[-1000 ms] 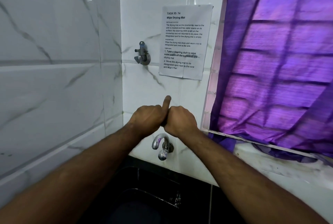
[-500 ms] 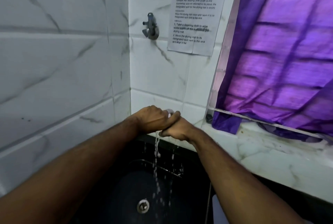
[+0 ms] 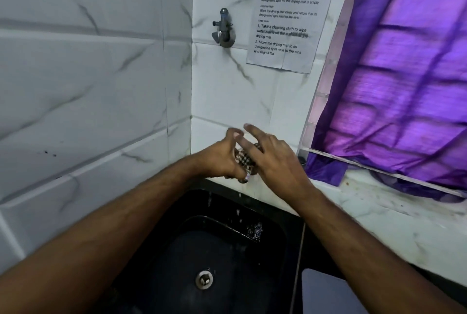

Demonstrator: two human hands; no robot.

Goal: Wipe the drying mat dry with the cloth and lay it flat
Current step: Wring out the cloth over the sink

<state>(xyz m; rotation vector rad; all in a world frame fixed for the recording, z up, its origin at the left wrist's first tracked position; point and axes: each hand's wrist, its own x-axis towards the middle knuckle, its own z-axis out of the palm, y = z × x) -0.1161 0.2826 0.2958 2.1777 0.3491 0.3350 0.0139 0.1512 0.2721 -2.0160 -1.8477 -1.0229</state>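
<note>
A small checked cloth, wadded up and wet, is held between my two hands above the back edge of the black sink. My left hand grips it from the left with curled fingers. My right hand lies over it from the right with its fingers stretched out and spread. A few drops fall from the cloth into the sink. A grey-blue flat thing shows at the bottom right beside the sink; I cannot tell if it is the drying mat.
White marble-look tiles form the corner behind the sink, with a wall tap and a taped task sheet. A purple curtain hangs over the stained white counter on the right. The sink drain lies below.
My hands were clenched tight together over the sink with water streaming down. Now the fingers have loosened, the cloth shows between them, and only drops fall.
</note>
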